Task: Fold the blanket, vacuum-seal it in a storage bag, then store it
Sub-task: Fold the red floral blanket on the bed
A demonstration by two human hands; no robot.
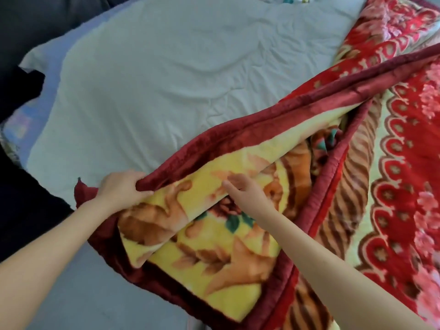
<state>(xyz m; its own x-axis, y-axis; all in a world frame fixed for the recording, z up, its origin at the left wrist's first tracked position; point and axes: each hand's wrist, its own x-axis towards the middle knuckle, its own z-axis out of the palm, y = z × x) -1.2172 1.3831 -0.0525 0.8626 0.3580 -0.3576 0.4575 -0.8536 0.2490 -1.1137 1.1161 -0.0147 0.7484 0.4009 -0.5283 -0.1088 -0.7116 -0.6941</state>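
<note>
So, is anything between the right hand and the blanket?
Nothing visible. The right hand is open just over the yellow face of the blanket, beside the left hand gripping its dark red border.

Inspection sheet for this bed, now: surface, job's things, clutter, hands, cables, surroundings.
Surface: bed sheet, pale, wrinkled.
Job's things: blanket, red floral, on the bed's right side, near corner turned up showing its yellow underside; storage bag not seen.
Clutter: dark item at the left edge.
Hands: left hand grips the blanket's dark red border; right hand has relaxed fingers over the yellow side.
Cables: nothing seen.
Surroundings: dark, unclear beyond the bed.
</note>
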